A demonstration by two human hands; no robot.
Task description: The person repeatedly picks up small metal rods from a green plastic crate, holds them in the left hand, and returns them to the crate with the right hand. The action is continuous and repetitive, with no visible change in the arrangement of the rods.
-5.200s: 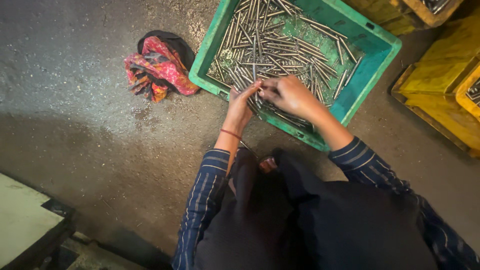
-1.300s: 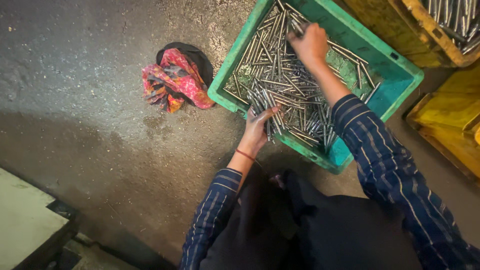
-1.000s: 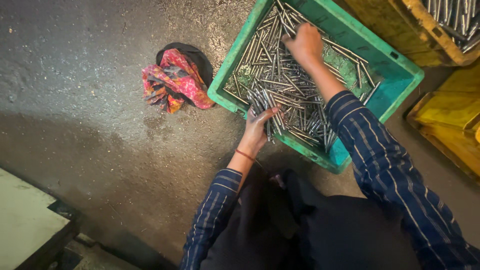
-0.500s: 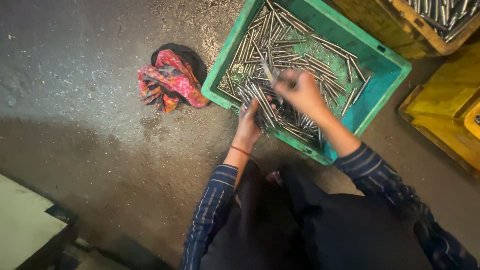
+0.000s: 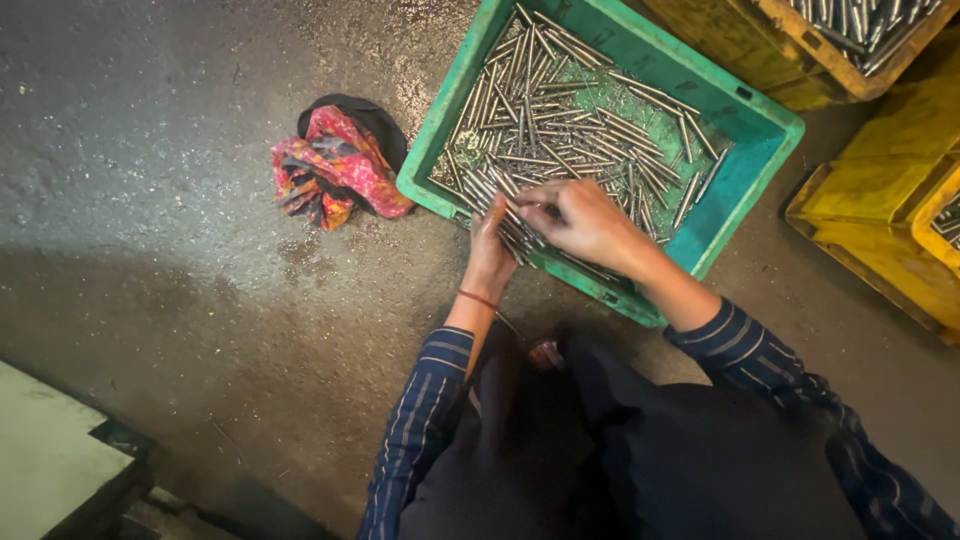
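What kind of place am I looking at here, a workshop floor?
Likely a small metal-parts workshop: a green crate full of metal rods, yellow crates alongside, all on a rough concrete floor where the person sorts by hand.

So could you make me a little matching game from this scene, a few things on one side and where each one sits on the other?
Things:
1. green crate
2. crumpled cloth
3. yellow bins
4. left hand

Places:
A. on the floor, left of the crate
B. at the crate's near edge, on a bundle of metal rods
C. top middle, holding loose rods
D. along the right edge

Pairs: 1-C, 2-A, 3-D, 4-B
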